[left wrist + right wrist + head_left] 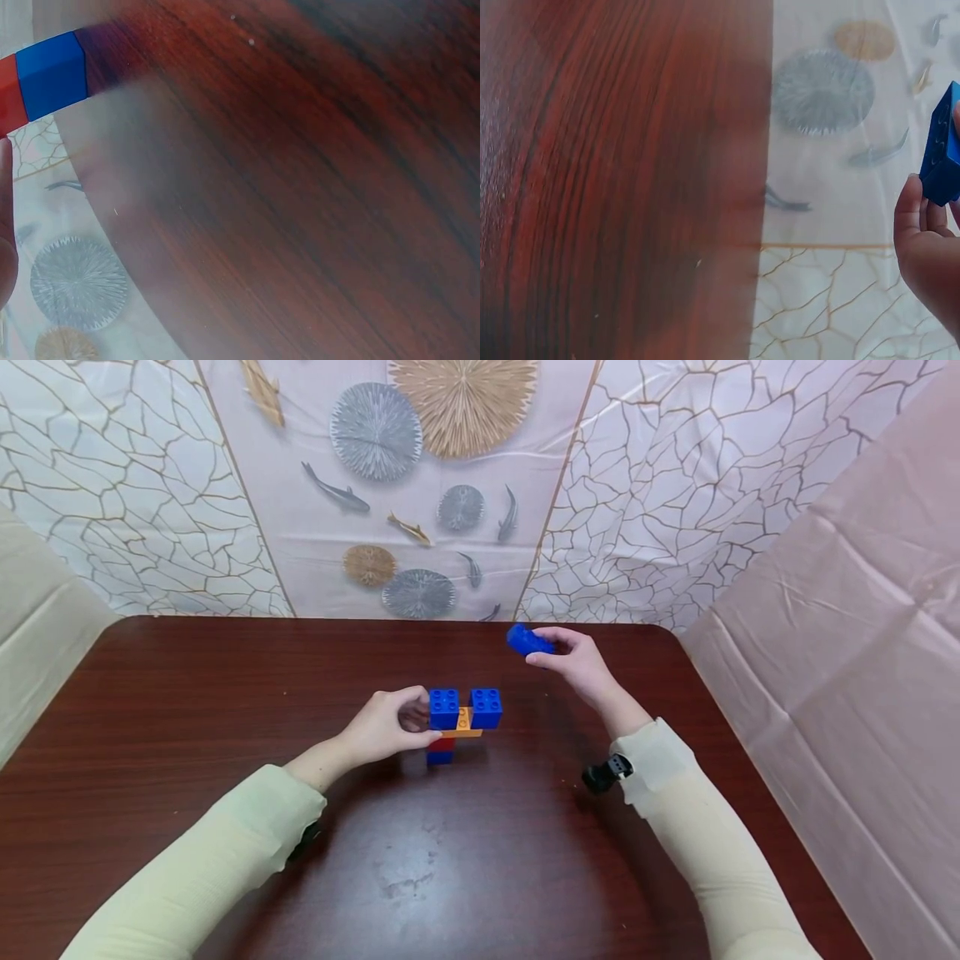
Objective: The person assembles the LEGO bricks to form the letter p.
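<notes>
In the head view my left hand [382, 724] grips the left side of a toy brick build, thumb in front and fingers behind. Two blue bricks [487, 710] sit apart on top of an orange brick [465, 722]; beneath its left part come a red brick [442, 745] and a blue brick [439, 758] at the bottom. The left wrist view shows that lower blue brick [52, 75] beside the red one [10, 94]. Up and to the right, my right hand [576, 662] pinches a longer blue brick [529, 641] between thumb and fingers, held tilted, apart from the build.
A dark brown wooden table [420, 860] lies under both hands. Behind it hangs a patterned cloth [420, 527], with a plain pale cloth wall [847, 652] on the right. Dark straps with small devices [606, 773] sit at the wrists.
</notes>
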`<action>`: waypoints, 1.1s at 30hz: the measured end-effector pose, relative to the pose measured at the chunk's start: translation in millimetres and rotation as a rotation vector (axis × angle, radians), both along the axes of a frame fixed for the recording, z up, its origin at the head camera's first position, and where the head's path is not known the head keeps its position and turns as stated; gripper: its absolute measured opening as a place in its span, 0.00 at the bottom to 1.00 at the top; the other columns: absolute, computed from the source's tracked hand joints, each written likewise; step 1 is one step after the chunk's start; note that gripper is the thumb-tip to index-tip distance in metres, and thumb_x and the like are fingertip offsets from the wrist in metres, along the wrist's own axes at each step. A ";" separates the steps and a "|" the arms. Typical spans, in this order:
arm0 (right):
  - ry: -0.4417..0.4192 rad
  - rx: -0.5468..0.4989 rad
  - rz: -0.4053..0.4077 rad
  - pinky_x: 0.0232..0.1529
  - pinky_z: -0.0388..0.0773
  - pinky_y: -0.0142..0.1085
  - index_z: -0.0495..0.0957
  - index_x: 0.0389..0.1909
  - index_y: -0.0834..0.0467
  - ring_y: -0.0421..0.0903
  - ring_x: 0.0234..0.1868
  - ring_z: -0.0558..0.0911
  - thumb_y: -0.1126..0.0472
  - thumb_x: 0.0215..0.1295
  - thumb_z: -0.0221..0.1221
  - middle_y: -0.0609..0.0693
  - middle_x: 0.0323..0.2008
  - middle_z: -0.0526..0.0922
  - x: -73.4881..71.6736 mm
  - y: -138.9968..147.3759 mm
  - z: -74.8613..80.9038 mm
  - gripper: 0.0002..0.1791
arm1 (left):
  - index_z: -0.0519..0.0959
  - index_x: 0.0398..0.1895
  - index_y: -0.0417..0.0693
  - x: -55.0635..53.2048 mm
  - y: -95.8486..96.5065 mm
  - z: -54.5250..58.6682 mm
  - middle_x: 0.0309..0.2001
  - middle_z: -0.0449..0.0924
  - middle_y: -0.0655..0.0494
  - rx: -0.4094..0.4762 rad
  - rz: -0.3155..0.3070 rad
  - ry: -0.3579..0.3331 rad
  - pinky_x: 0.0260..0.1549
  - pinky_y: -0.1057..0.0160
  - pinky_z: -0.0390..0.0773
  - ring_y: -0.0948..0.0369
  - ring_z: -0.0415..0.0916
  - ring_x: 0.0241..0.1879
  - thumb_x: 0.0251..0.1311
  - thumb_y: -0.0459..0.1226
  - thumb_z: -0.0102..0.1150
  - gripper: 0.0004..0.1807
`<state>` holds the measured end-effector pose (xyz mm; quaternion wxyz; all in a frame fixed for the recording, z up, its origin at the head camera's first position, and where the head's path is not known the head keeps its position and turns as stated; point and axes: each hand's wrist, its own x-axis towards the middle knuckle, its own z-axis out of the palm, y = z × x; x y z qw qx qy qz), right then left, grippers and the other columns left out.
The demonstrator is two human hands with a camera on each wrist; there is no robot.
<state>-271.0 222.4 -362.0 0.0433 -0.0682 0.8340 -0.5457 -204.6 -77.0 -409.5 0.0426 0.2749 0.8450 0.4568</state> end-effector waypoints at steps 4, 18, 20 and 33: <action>0.025 -0.001 0.016 0.44 0.75 0.27 0.74 0.55 0.63 0.45 0.45 0.76 0.62 0.57 0.64 0.61 0.54 0.76 8.1 -5.0 7.5 0.25 | 0.72 0.35 0.47 0.3 -0.1 -0.7 0.38 0.83 0.51 0.002 0.000 0.001 0.36 0.66 0.82 0.60 0.81 0.36 0.50 0.38 0.69 0.15; 0.074 0.005 0.148 0.42 0.77 0.31 0.76 0.52 0.61 0.47 0.42 0.78 0.61 0.55 0.65 0.58 0.49 0.79 35.0 -30.0 29.5 0.22 | 0.72 0.35 0.47 -0.4 0.4 -1.1 0.38 0.83 0.51 0.015 0.001 0.008 0.37 0.64 0.82 0.60 0.81 0.36 0.49 0.38 0.69 0.15; 0.089 0.013 0.173 0.43 0.77 0.32 0.76 0.51 0.61 0.47 0.42 0.78 0.61 0.55 0.66 0.59 0.48 0.79 37.8 -34.0 30.4 0.22 | 0.72 0.34 0.47 -0.5 0.3 -1.3 0.38 0.83 0.51 0.016 0.000 0.005 0.37 0.64 0.82 0.60 0.81 0.36 0.49 0.38 0.69 0.15; 0.185 0.094 0.302 0.41 0.74 0.36 0.77 0.50 0.61 0.48 0.40 0.75 0.64 0.53 0.67 0.57 0.46 0.80 48.2 -59.4 28.3 0.21 | 0.74 0.38 0.46 -1.7 0.0 -1.3 0.40 0.84 0.50 0.015 -0.011 -0.019 0.38 0.62 0.82 0.59 0.81 0.38 0.50 0.39 0.69 0.15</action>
